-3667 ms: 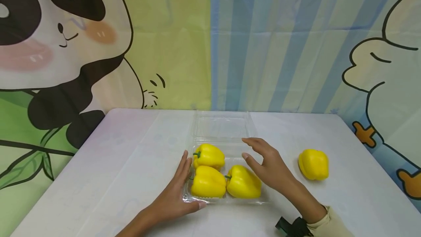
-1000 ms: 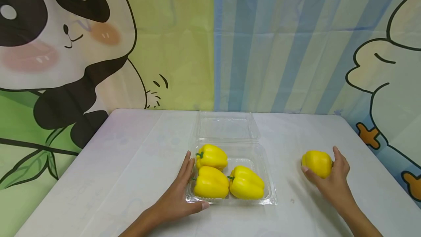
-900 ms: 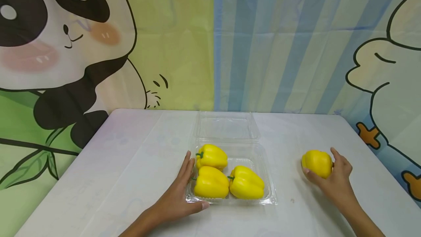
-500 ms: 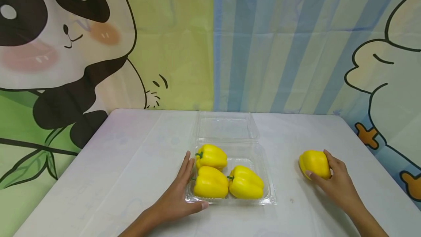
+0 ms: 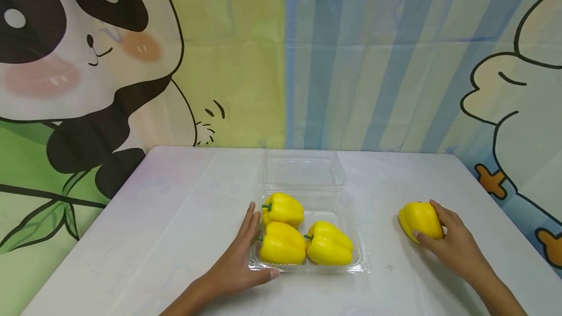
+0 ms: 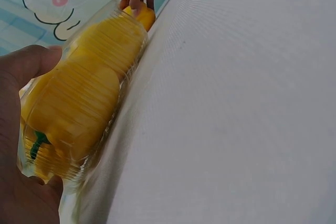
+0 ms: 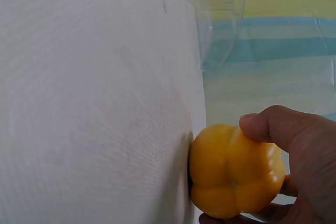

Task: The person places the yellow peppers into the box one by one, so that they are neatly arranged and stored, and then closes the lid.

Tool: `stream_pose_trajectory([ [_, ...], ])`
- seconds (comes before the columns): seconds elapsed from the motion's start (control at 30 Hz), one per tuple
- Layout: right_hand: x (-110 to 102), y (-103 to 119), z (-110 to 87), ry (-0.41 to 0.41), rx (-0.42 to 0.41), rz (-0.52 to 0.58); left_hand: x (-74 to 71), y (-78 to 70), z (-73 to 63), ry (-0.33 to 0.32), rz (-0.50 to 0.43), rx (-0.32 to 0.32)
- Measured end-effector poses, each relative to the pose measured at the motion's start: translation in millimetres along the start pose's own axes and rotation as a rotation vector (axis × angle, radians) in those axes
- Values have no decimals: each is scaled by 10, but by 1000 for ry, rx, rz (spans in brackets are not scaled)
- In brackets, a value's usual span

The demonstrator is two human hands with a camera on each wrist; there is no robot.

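My right hand [image 5: 458, 247] grips a yellow bell pepper [image 5: 419, 221] on the table's right side, thumb on its near face and fingers round its right side. In the right wrist view this pepper [image 7: 231, 171] sits right at the white tabletop, its lobed end facing the camera. With fingers straight, my left hand [image 5: 232, 265] rests against the left front corner of a clear plastic clamshell box [image 5: 357, 245], thumb along the front edge. Three yellow bell peppers lie in the box: one at the back left [image 5: 283, 209], one at the front left [image 5: 282, 244], one at the front right [image 5: 329, 244].
The box's hinged lid [image 5: 303, 169] lies folded back flat toward the rear table edge. The box's back right part shows its bare ribbed floor [image 5: 327, 216]. Behind the white table [image 5: 153, 238] hangs a printed cloth [image 5: 246, 62] with cartoon animals and stripes.
My right hand has gone from above the box to the pepper on the right and taken hold of it. Within the last second that pepper has turned slightly. My left hand stays at the box.
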State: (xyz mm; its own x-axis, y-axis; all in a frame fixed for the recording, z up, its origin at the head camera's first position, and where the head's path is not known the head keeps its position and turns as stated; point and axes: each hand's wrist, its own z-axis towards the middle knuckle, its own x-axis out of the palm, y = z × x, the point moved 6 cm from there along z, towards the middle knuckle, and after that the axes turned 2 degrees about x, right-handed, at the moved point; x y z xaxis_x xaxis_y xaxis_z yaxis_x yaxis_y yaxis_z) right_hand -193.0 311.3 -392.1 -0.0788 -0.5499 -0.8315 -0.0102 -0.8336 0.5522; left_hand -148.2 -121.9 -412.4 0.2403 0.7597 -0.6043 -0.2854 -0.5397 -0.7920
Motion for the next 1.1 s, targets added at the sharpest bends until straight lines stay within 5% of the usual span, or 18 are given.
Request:
stream_pose_trajectory([
  [0.5,21,-17,12,18,-6,40,2,1,4,-2,18,11],
  [1.1,-52,263,-42,-29,-229,140,-6,-9,1,-6,19,30],
])
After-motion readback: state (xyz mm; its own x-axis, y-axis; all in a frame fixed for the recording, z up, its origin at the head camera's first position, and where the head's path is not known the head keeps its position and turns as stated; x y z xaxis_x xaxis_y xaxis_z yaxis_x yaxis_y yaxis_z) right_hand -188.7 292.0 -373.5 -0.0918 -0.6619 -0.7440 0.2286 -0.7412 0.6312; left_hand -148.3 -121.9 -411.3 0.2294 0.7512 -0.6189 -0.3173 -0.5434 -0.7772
